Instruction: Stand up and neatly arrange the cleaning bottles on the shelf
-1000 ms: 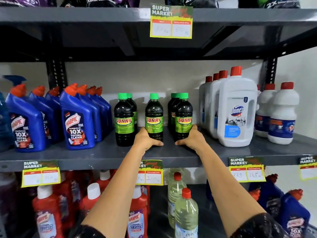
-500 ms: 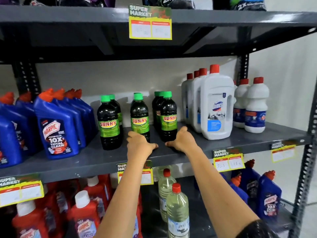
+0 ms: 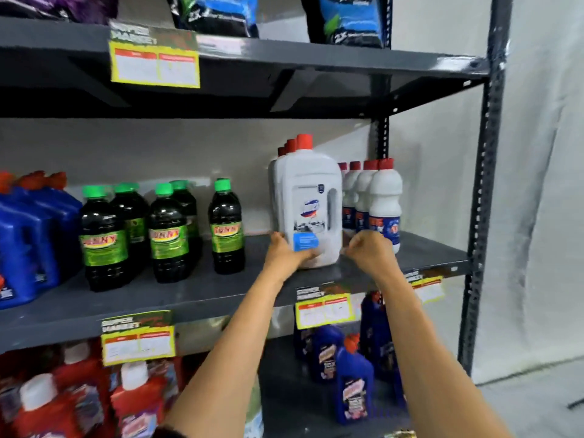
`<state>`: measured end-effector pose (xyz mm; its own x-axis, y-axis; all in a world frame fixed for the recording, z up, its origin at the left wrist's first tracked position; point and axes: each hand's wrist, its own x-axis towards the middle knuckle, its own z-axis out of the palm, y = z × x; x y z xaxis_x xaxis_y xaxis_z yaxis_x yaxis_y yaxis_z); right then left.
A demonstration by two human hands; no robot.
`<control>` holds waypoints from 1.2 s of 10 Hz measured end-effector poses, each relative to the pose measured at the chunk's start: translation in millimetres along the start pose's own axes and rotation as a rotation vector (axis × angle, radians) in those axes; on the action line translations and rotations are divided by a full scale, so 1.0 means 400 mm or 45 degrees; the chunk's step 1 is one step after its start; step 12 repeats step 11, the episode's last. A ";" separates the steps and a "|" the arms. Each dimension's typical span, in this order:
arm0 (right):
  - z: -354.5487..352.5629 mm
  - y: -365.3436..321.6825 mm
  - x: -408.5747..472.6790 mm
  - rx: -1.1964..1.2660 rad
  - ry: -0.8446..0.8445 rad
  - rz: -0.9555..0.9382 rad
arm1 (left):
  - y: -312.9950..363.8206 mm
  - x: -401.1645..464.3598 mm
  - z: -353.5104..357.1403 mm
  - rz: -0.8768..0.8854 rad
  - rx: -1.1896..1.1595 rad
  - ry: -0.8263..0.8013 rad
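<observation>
A large white jug (image 3: 306, 191) with a red cap stands at the front of a row of the same jugs on the middle grey shelf (image 3: 189, 295). My left hand (image 3: 286, 252) grips its lower left corner, fingers across the front. My right hand (image 3: 369, 251) hovers curled at the jug's lower right, in front of several small white bottles (image 3: 384, 197); whether it touches the jug is unclear. Several dark bottles with green caps (image 3: 226, 229) stand upright to the left. Blue bottles with orange caps (image 3: 28, 235) fill the far left.
A black upright post (image 3: 483, 216) ends the shelf on the right, with a white wall behind. Bags (image 3: 218, 14) sit on the top shelf. Below are red bottles (image 3: 79, 399) and blue bottles (image 3: 350, 384). Yellow price tags (image 3: 322, 311) hang on the shelf edges.
Both hands left the dark green-capped bottles and moved right to the large white jug. My view has swung right, showing the shelf's right end.
</observation>
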<state>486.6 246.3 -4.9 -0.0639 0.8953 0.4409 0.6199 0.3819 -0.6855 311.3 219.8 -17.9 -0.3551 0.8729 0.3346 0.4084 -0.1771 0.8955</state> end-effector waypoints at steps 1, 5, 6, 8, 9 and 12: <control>-0.044 0.096 0.046 -0.015 0.120 0.133 | -0.017 0.046 0.035 -0.019 -0.229 0.031; -0.053 0.201 0.178 0.090 -0.055 0.087 | -0.030 0.052 0.025 0.047 -0.262 -0.049; -0.043 0.206 0.181 -0.005 -0.023 0.095 | -0.031 0.053 0.024 0.047 -0.251 -0.045; -0.034 0.209 0.184 -0.060 -0.026 0.135 | -0.035 0.057 0.012 -0.025 -0.250 -0.067; -0.040 0.198 0.174 -0.078 -0.043 0.162 | -0.027 0.049 0.000 -0.039 -0.244 -0.107; -0.064 0.135 0.132 -0.147 -0.007 0.203 | -0.034 0.024 -0.041 -0.101 0.007 -0.093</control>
